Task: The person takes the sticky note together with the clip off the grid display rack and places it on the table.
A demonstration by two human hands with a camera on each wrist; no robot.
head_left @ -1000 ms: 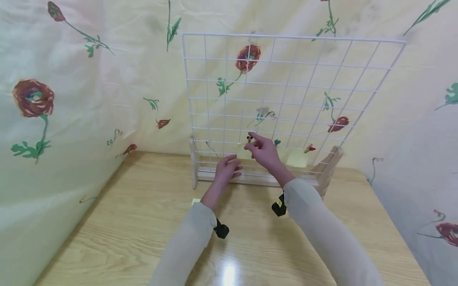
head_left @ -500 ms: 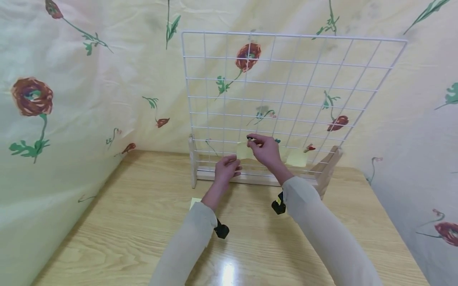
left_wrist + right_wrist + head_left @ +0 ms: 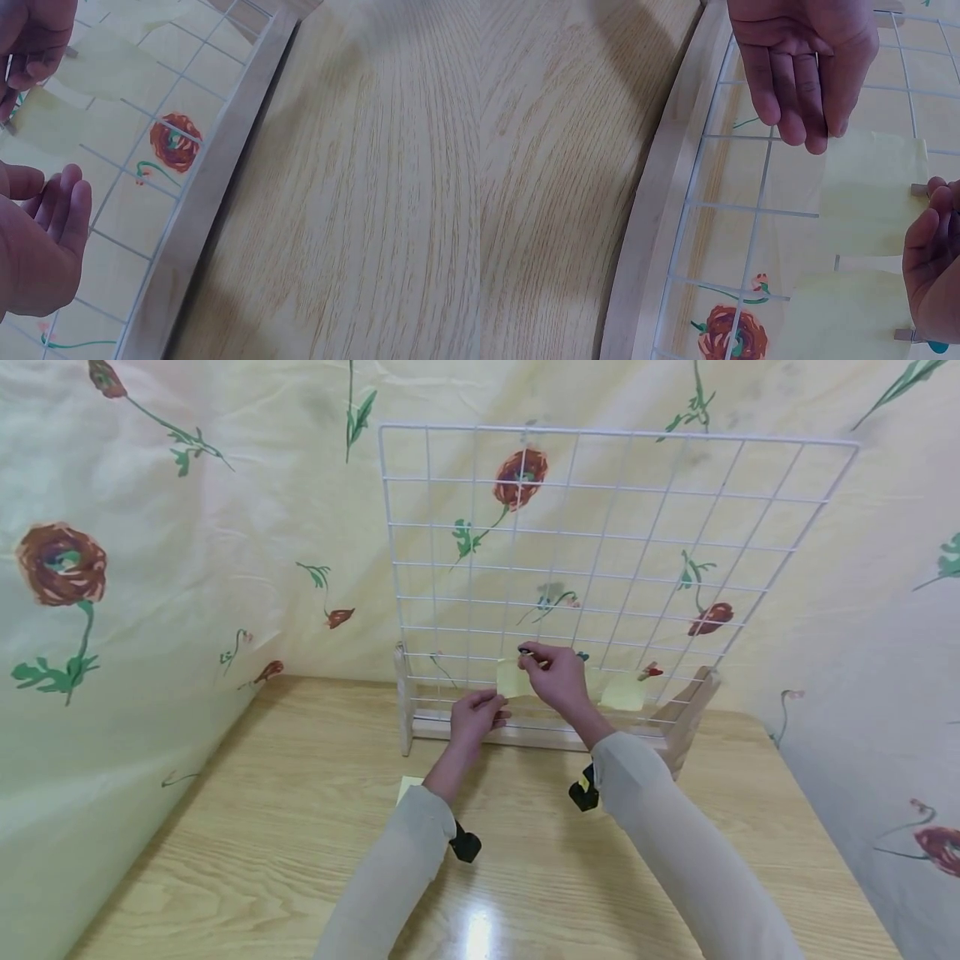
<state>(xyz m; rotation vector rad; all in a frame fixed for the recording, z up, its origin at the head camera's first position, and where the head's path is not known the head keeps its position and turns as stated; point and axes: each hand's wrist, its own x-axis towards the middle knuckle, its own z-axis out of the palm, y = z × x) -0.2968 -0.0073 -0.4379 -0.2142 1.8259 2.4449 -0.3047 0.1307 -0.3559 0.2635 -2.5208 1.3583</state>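
Observation:
My right hand (image 3: 561, 677) pinches a small wooden clothespin (image 3: 919, 190) with a black top, at the upper edge of a pale yellow paper note (image 3: 512, 678). The note hangs against a white wire grid (image 3: 577, 431). Thumb and fingertips of my left hand (image 3: 474, 717) pinch the note's lower left corner. In the right wrist view, a second note (image 3: 847, 311) hangs beside it from a clothespin with a teal top (image 3: 938, 347). Farther right, a third note (image 3: 622, 692) hangs under a clothespin with a red top (image 3: 652, 670).
A wooden base bar (image 3: 540, 738) and upright side pieces (image 3: 406, 697) support the grid on the wood-grain table (image 3: 262, 827). Another yellow note (image 3: 408, 785) lies on the table, partly behind my left forearm. Flowered cloth (image 3: 322, 510) stands behind and at both sides.
My right index finger has come down from above the black clothespin, and the hand now pinches it. The left fingertips have moved slightly right onto the note's corner.

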